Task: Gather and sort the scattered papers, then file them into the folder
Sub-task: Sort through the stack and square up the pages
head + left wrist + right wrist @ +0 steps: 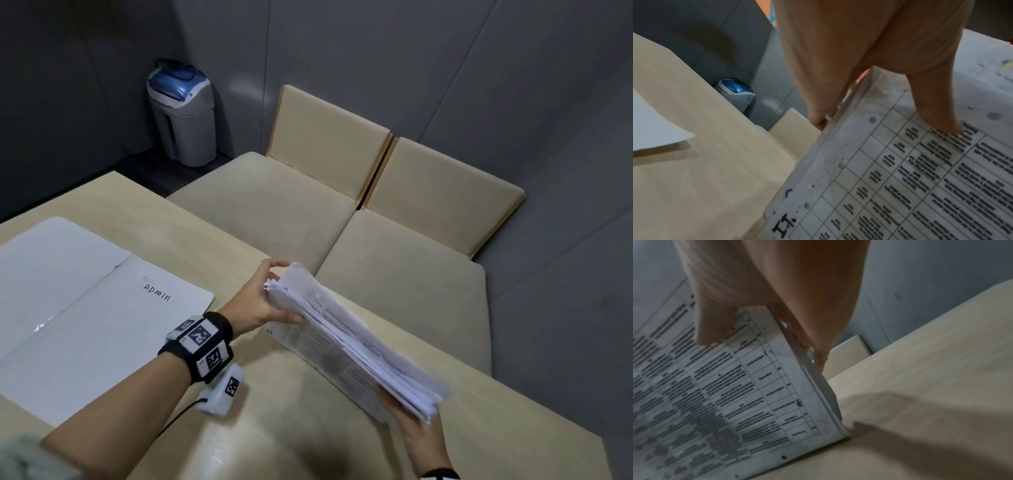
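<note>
Both hands seemingly gripping.

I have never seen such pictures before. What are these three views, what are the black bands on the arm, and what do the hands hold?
No machine is here: a person works with two bare hands. The big picture comes from a camera on the head, looking down. The other two come from small cameras on each wrist; the black band with square markers carries one.

Both hands hold one stack of papers, tilted, its lower edge on the table. The left hand grips the far end, the right hand the near end. The sheet facing the wrist cameras is a printed table.

On the table's left lies an open white folder marked "ADMIN". Behind are two beige chairs and a grey bin.
</note>
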Demonstrator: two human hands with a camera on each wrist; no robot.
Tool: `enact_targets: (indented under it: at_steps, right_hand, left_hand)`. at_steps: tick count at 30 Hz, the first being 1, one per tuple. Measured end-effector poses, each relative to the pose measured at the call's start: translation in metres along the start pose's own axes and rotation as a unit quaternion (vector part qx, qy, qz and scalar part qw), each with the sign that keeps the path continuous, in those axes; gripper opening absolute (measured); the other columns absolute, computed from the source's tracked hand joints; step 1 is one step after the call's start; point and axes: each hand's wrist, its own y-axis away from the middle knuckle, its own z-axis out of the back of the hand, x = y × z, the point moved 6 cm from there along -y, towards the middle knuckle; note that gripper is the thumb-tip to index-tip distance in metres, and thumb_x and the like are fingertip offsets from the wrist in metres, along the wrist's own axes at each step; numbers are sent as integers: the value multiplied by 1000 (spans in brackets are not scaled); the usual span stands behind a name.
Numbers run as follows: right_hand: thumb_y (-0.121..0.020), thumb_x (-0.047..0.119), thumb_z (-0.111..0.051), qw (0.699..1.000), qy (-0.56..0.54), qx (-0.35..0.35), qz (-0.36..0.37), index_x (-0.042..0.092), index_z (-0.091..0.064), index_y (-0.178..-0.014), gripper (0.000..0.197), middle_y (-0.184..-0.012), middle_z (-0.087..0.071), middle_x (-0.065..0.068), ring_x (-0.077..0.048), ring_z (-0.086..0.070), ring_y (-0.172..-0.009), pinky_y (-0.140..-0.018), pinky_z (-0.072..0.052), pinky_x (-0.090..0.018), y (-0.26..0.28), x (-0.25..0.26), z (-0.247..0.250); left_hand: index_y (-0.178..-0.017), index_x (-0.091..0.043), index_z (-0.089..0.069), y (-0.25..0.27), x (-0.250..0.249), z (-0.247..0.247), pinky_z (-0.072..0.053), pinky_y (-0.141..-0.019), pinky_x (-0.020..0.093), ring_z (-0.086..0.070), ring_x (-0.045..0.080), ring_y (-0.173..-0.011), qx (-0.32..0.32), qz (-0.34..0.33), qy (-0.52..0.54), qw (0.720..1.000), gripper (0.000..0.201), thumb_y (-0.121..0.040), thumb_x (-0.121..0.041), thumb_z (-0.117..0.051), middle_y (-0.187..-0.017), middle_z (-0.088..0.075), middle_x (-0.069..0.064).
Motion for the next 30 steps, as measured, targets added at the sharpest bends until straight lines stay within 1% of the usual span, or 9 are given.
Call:
enact_targets:
  at_steps: [3,5,10,14,17,20,23,27,30]
  right_hand:
    - [-101,-17,-28,997,1,-78,-9,15,-66,-122,54,-113,-75,-5,1,-69,-101,-98,-45,-13,16,11,22]
    - [-91,-12,-60,988,-73,53,128,25,-62,-123,49,-102,-75,5,17,-67,-80,-79,-48,-2,30,25,9]
    - [-89,3,-69,965,-16,64,252,22,-75,-112,29,-112,-76,11,-4,-68,-109,-91,-52,-19,42,64,-9]
    - [-93,8,-66,971,-70,32,227,31,-73,-108,28,-110,-77,14,9,-65,-107,-84,-48,-5,54,66,-15]
    - [-89,6,-71,980,-121,-14,156,23,-73,-99,21,-93,-79,12,16,-68,-86,-70,-50,-2,60,55,-24]
    - [-81,0,-78,986,-145,18,81,20,-72,-94,25,-77,-78,15,10,-71,-71,-57,-50,-3,66,35,-40]
    - [-81,-3,-77,986,-151,25,62,10,-72,-107,30,-96,-78,-1,-2,-75,-80,-60,-54,-8,68,33,-39]
    - [-78,5,-82,988,-93,-15,123,13,-64,-126,52,-111,-75,0,-5,-73,-92,-71,-53,-12,75,68,-11]
    - [-73,25,-87,972,63,-72,216,26,-30,-153,98,-139,-56,3,-10,-57,-119,-99,-44,-29,85,110,12]
  left_hand:
    - [-119,-18,-58,-3,-5,0,-51,-72,17,-63,4,-81,9,-29,-26,999,62,-66,-4,-90,-97,-61,-5]
    - [-100,-3,-66,-7,-5,0,-49,-68,15,-64,3,-74,4,-33,-27,999,39,-69,-7,-89,-84,-68,-5]
    - [-100,-8,-69,-10,4,-10,-57,-77,21,-73,7,-85,6,-26,4,1000,28,-76,-11,-84,-85,-76,-11]
    - [-119,-13,-64,-4,11,-15,-57,-93,39,-72,15,-103,-50,-70,-21,996,39,-87,-33,-74,-109,-76,-1]
    - [-107,-5,-53,12,21,-18,-58,-74,42,-68,13,-86,-138,-78,6,987,57,-78,-48,-76,-98,-70,10]
    - [-107,-17,-58,23,43,-26,-57,-67,27,-67,9,-82,-115,-37,70,990,49,-70,-32,-88,-93,-70,-1]
    - [-96,-39,-73,24,51,-27,-56,-81,26,-70,15,-91,-91,-24,55,994,27,-71,-44,-82,-91,-78,-16]
    - [-102,-19,-73,24,18,-9,-53,-77,30,-68,12,-85,-97,-107,-99,985,11,-93,-20,-67,-91,-76,-4]
    - [-80,-11,-59,32,-28,3,-41,-58,30,-51,4,-61,-53,-182,-252,949,15,-95,-12,-57,-66,-60,-7]
